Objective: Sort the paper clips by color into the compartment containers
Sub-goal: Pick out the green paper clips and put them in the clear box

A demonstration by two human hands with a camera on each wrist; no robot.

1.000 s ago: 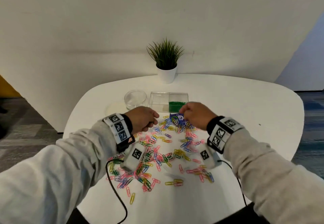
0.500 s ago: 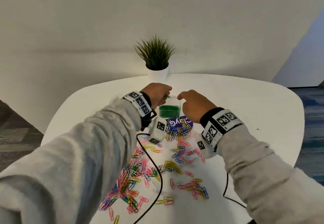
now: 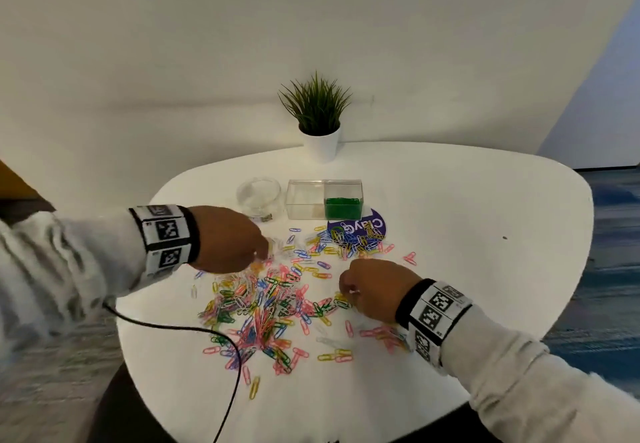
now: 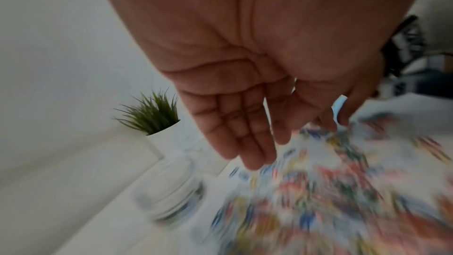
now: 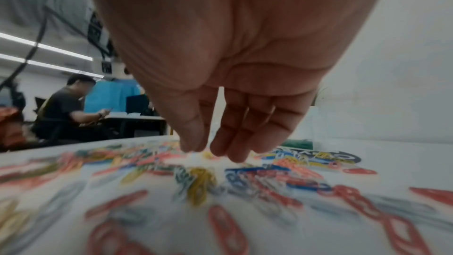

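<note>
A heap of mixed-colour paper clips lies on the white table. Behind it stands a clear two-compartment box; its right half holds green clips, and its left half looks bare. My left hand hovers over the heap's far left edge, its fingers straight and holding nothing. My right hand is low at the heap's right edge. In the right wrist view the thumb and fingers point down, slightly apart, tips at the clips.
A round clear dish sits left of the box, and a potted plant stands behind. A purple round sticker lies under clips by the box. A black cable crosses the heap's near left. Another person sits at a distant desk.
Both hands have come back from over the green compartment down to the heap. The green clip that the left hand held is no longer in it.
</note>
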